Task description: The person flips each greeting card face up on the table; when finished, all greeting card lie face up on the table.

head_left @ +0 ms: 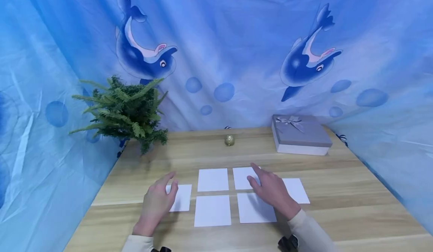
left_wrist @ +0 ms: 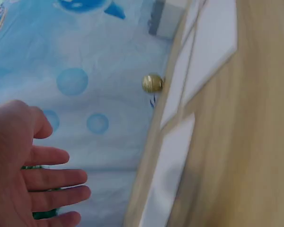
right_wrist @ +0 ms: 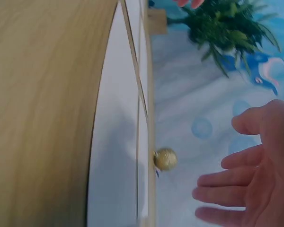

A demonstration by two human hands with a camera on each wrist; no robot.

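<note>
Hovering above the wooden table (head_left: 196, 150), my left hand (head_left: 155, 200) and right hand (head_left: 273, 191) hold nothing, their fingers (left_wrist: 57, 179) extended, slightly apart. Six white cards (head_left: 212, 211) lie flat between and below them.

Tabletop lot, as I count it from here: six white squares (head_left: 212, 210), two hands, one each of the larger pieces.

White squares, six: four in the central block, one at either side (some partly behind a hand, so count with care). Hands, two: one left hand (head_left: 157, 197), one right hand (head_left: 270, 190). Sleeves (head_left: 312, 231), two; dark wrist devices (head_left: 288, 243), two. Gold ball (head_left: 229, 140), one. Lidded box (head_left: 301, 136), one, bearing one bow (head_left: 290, 121). Green plant (head_left: 125, 111), one. Wooden table (head_left: 111, 214), one. Printed dolphins (head_left: 135, 62), two; printed bubbles (head_left: 224, 92) between them, three.
</note>
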